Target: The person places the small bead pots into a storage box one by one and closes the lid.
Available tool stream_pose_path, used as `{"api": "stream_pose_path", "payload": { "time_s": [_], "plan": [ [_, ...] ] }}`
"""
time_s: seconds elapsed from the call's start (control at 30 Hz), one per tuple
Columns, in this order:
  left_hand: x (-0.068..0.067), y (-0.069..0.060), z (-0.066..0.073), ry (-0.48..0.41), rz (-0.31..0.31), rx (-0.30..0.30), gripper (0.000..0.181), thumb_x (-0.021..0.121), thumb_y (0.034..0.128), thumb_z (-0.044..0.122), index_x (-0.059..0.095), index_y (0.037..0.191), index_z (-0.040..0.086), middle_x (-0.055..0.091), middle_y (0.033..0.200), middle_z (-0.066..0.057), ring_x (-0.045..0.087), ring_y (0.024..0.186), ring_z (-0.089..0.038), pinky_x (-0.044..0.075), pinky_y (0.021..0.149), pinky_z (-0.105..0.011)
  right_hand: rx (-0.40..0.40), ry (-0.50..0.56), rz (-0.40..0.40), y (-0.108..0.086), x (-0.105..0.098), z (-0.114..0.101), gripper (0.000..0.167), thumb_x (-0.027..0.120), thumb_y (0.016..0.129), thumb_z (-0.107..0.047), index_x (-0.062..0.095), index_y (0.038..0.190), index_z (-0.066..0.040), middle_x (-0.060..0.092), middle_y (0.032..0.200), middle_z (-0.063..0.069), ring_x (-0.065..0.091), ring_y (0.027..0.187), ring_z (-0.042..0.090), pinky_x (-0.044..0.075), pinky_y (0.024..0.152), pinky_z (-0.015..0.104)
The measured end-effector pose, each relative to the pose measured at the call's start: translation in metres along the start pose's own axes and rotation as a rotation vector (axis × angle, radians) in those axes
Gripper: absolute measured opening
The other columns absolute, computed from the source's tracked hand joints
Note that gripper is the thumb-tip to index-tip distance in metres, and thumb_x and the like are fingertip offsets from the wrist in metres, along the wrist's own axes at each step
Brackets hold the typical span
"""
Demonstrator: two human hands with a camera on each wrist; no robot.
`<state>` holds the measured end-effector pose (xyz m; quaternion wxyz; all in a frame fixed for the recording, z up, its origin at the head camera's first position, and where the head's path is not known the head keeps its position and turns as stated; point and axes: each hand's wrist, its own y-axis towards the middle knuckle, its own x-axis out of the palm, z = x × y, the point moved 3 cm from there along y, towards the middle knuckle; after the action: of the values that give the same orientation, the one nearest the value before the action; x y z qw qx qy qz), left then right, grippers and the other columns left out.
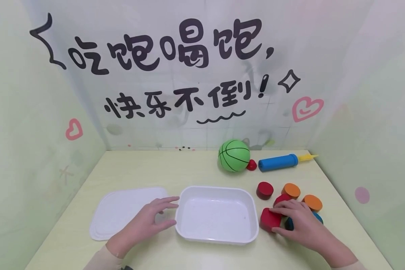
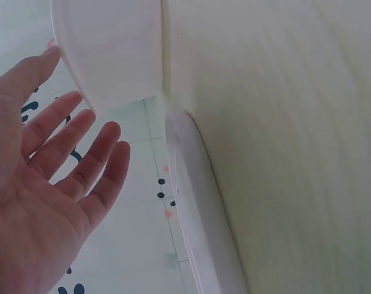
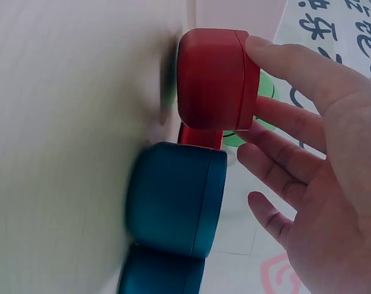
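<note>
A white rectangular tub (image 1: 217, 240) stands on the table between the hands, with nothing inside. My left hand (image 1: 150, 221) is at its left side, fingers spread and fairly straight, the fingertips at the rim; the left wrist view shows the palm (image 2: 38, 202) holding nothing. On the right, my right hand (image 1: 302, 225) pinches a red rounded-square box (image 1: 270, 220) between thumb and fingers. A lid seam runs around this box (image 3: 213, 79) in the right wrist view. Two blue boxes of similar shape, the nearer (image 3: 176, 199), stand beside it, partly hidden by the hand in the head view.
Beyond the right hand are a round red box (image 1: 264, 190) and two orange ones, the nearer to the wall (image 1: 291, 190). A flat white lid (image 1: 121, 210) lies at left. Along the back are a green ball (image 1: 234, 155), a small red piece (image 1: 251, 165) and a blue pump (image 1: 278, 162).
</note>
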<state>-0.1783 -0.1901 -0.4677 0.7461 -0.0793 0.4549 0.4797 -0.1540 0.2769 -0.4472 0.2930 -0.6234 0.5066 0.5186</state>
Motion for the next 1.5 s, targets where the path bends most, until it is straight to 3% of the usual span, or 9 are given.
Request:
{"api": "stream_pose_path", "payload": {
  "time_s": [0.17, 0.37, 0.53, 0.67, 0.8, 1.0, 1.2, 1.5],
  "plan": [
    [-0.001, 0.000, 0.002, 0.028, -0.017, -0.020, 0.041, 0.077, 0.0927, 0.040, 0.071, 0.127, 0.019, 0.059, 0.150, 0.000, 0.062, 0.122, -0.023, 0.059, 0.088, -0.033, -0.029, 0.018, 0.043, 0.000, -0.009, -0.003, 0.048, 0.095, 0.071, -0.038, 0.079, 0.115, -0.028, 0.070, 0.116, -0.008, 0.060, 0.110, 0.017, 0.055, 0.089, 0.047],
    [-0.001, 0.001, 0.005, 0.127, -0.026, -0.055, 0.042, 0.077, 0.0910, 0.048, 0.071, 0.127, 0.027, 0.059, 0.149, 0.009, 0.063, 0.123, -0.017, 0.057, 0.096, -0.041, -0.084, 0.111, 0.134, 0.002, -0.025, -0.002, 0.052, 0.096, 0.071, -0.029, 0.078, 0.118, -0.017, 0.070, 0.116, -0.004, 0.064, 0.103, 0.017, 0.062, 0.074, 0.029],
    [-0.003, 0.002, 0.008, 0.193, -0.026, -0.080, 0.042, 0.077, 0.0897, 0.052, 0.071, 0.126, 0.031, 0.058, 0.149, 0.014, 0.063, 0.126, -0.016, 0.056, 0.100, -0.045, -0.163, 0.146, 0.237, 0.005, -0.033, -0.004, 0.052, 0.097, 0.070, -0.020, 0.077, 0.117, -0.013, 0.070, 0.116, -0.001, 0.062, 0.097, 0.013, 0.059, 0.066, 0.024],
    [-0.003, 0.001, 0.009, 0.198, -0.029, -0.087, 0.042, 0.077, 0.0892, 0.052, 0.072, 0.125, 0.030, 0.059, 0.149, 0.014, 0.064, 0.124, -0.015, 0.056, 0.099, -0.044, -0.179, 0.144, 0.261, 0.013, -0.038, -0.009, 0.051, 0.097, 0.070, -0.021, 0.077, 0.117, -0.014, 0.070, 0.117, 0.000, 0.064, 0.099, 0.016, 0.058, 0.063, 0.023],
    [-0.004, 0.002, 0.009, 0.216, -0.025, -0.076, 0.042, 0.078, 0.0884, 0.051, 0.072, 0.124, 0.030, 0.059, 0.148, 0.014, 0.064, 0.123, -0.013, 0.057, 0.097, -0.042, -0.165, 0.170, 0.217, 0.025, -0.041, -0.020, 0.055, 0.097, 0.071, -0.025, 0.076, 0.120, -0.015, 0.070, 0.121, 0.001, 0.066, 0.103, 0.021, 0.061, 0.068, 0.025],
    [-0.007, 0.004, 0.010, 0.265, -0.023, -0.045, 0.042, 0.079, 0.0877, 0.051, 0.072, 0.124, 0.030, 0.060, 0.147, 0.016, 0.062, 0.124, -0.011, 0.057, 0.096, -0.039, -0.160, 0.275, 0.119, 0.047, -0.034, -0.046, 0.054, 0.095, 0.075, -0.027, 0.075, 0.124, -0.014, 0.069, 0.124, 0.003, 0.069, 0.098, 0.017, 0.061, 0.071, 0.024],
    [-0.009, 0.005, 0.012, 0.283, -0.041, -0.048, 0.043, 0.077, 0.0888, 0.052, 0.072, 0.125, 0.031, 0.059, 0.148, 0.016, 0.061, 0.124, -0.010, 0.058, 0.094, -0.039, -0.108, 0.331, -0.022, 0.066, -0.017, -0.074, 0.054, 0.091, 0.079, -0.030, 0.073, 0.129, -0.019, 0.068, 0.129, -0.003, 0.064, 0.115, 0.020, 0.063, 0.083, 0.033],
    [-0.009, 0.004, 0.012, 0.287, -0.033, -0.074, 0.042, 0.080, 0.0871, 0.051, 0.073, 0.125, 0.033, 0.060, 0.146, 0.017, 0.063, 0.122, -0.011, 0.058, 0.095, -0.040, -0.255, 0.293, -0.131, 0.087, 0.018, -0.121, 0.052, 0.087, 0.084, -0.032, 0.073, 0.131, -0.014, 0.069, 0.126, -0.003, 0.065, 0.115, 0.015, 0.061, 0.093, 0.034]
  ]
}}
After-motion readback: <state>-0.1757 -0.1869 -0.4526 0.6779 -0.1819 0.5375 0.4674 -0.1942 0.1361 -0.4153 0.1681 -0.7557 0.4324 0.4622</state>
